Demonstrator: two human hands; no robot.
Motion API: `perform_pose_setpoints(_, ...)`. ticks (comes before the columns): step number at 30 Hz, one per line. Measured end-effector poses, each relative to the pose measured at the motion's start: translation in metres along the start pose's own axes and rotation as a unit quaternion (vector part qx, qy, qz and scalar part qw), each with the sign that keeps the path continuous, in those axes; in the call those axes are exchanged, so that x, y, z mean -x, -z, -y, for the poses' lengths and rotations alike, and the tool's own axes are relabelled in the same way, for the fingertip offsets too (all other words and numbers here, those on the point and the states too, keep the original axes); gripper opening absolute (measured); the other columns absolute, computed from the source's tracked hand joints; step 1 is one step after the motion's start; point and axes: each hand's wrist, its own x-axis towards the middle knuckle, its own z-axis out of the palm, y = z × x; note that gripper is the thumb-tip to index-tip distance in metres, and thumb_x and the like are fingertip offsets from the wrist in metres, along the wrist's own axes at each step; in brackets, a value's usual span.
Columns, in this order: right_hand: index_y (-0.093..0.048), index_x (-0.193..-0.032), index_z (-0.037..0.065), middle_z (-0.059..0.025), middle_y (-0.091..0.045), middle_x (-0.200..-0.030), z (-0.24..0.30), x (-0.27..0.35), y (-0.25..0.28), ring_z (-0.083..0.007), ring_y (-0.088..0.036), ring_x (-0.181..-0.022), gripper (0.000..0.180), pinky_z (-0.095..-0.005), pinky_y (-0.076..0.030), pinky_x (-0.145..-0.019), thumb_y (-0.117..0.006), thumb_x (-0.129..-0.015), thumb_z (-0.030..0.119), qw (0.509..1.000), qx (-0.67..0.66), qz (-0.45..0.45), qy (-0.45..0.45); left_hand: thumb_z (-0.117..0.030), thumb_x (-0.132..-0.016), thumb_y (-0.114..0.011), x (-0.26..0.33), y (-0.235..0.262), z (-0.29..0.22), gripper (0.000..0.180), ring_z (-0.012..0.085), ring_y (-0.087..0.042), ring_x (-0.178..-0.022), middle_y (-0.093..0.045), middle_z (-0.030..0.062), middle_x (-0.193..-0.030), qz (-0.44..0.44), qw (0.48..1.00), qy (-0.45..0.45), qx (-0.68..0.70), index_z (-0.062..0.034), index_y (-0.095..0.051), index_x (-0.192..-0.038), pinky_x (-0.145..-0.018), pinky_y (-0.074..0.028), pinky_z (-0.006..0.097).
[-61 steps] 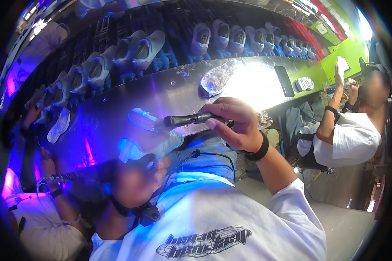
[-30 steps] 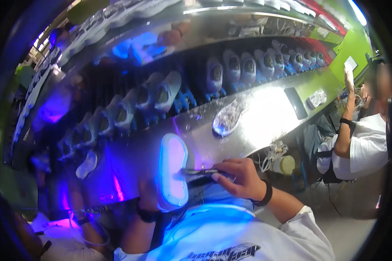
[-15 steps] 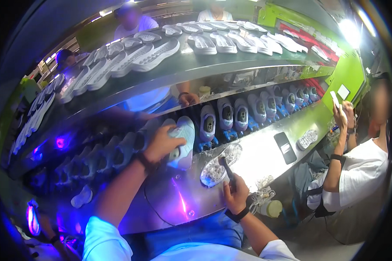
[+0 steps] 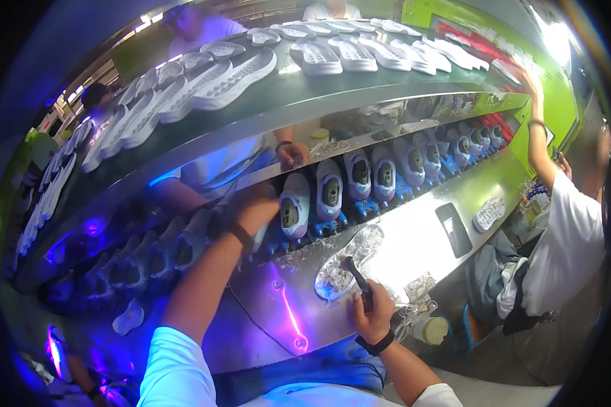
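My left hand (image 4: 256, 209) reaches into the row of shoes at the middle of the rack, its fingers smeared by motion and partly hidden. Under it a pale shoe (image 4: 259, 236) shows in part. To the right of that hand, a white shoe (image 4: 294, 203) with a dark form inside stands upright on the conveyor. My right hand (image 4: 375, 313) is closed around the dark handle of what looks like a brush (image 4: 357, 275). The brush's head is over a white shoe sole (image 4: 332, 281) on the metal bench, covered with crumpled whitish bits.
White soles line the upper shelf (image 4: 265, 108). Shoes on blue holders (image 4: 366, 207) run right. A phone (image 4: 453, 229), another sole (image 4: 489, 214) and a tub (image 4: 433, 331) are at right. A co-worker's arm (image 4: 538, 129) reaches up to the shelf there. A cable (image 4: 244, 305) crosses the bench.
The shoe my left hand held over the bench now stands in the row, and that hand has moved left and inward. The co-worker on the right has stretched an arm toward the shelf.
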Motion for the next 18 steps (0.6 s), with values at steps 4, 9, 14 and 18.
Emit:
perform_pose_setpoints(4,-0.062,-0.122,0.001,-0.0164,-0.064,-0.086,0.004,-0.001,0.001,-0.0363,-0.064,-0.069,0.035,-0.0448,-0.048,-0.061,-0.073,-0.091,0.012,1.000,0.010,-0.002,0.006,-0.044,-0.089,-0.067,0.018,0.037,0.039,0.039,0.0436,-0.071,-0.109,-0.075,0.0241,-0.114,0.085,0.994,0.066,0.002,-0.0113,-0.078,-0.107,-0.094,-0.057,0.048)
perform_pose_setpoints(9,-0.064,-0.122,0.001,-0.0166,-0.065,-0.087,0.007,-0.004,0.000,-0.0357,-0.065,-0.071,0.033,-0.0435,-0.050,-0.063,-0.071,-0.092,0.014,1.000,0.016,0.007,-0.004,-0.054,-0.093,-0.058,-0.007,0.009,0.100,0.053,0.0462,-0.071,-0.107,-0.074,0.0265,-0.115,0.066,0.988,-0.045,-0.135,-0.0082,-0.075,-0.114,-0.096,-0.057,0.050)
perform_pose_setpoints(14,-0.065,-0.122,0.001,-0.0171,-0.067,-0.090,0.006,-0.003,-0.009,-0.0358,-0.067,-0.076,0.032,-0.0434,-0.053,-0.068,-0.070,-0.093,0.015,1.000,0.021,-0.015,0.011,-0.046,-0.088,-0.069,-0.017,-0.033,0.172,0.050,0.0411,-0.072,-0.111,-0.075,0.0240,-0.119,-0.052,0.998,-0.025,-0.025,-0.0101,-0.075,-0.123,-0.097,-0.057,0.047)
perform_pose_setpoints(18,-0.067,-0.120,-0.001,-0.0195,-0.068,-0.092,0.004,-0.001,-0.012,-0.0391,-0.069,-0.079,0.030,-0.0460,-0.054,-0.071,-0.070,-0.096,0.016,1.000,0.008,-0.005,-0.029,-0.038,-0.078,-0.082,-0.008,-0.016,0.173,0.060,0.0354,-0.075,-0.106,-0.077,0.0190,-0.114,-0.032,0.997,-0.010,-0.067,-0.0107,-0.074,-0.130,-0.095,-0.058,0.045)
